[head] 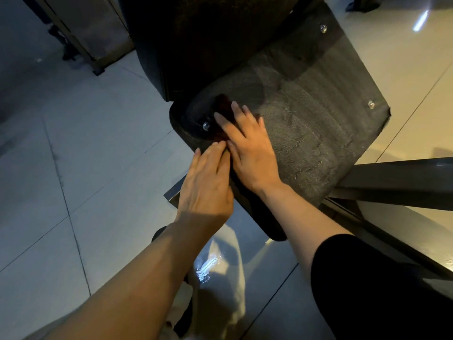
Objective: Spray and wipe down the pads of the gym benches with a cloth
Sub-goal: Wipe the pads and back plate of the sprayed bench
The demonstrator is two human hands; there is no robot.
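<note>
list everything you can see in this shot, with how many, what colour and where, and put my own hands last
seat pad: one, dark grey-black, centre right, with swirled marks on its surface
back pad: one, black, top centre, above the seat pad
cloth: one, dark reddish, on the seat pad's left end, mostly under the right hand
bolts: three, silver, on the seat pad's corners
bench frame: dark metal bars, right
floor tiles: pale grey, left and below
left hand: one, fingers straight, at the seat pad's near edge
right hand: one, fingers flat, pressing the cloth
</note>
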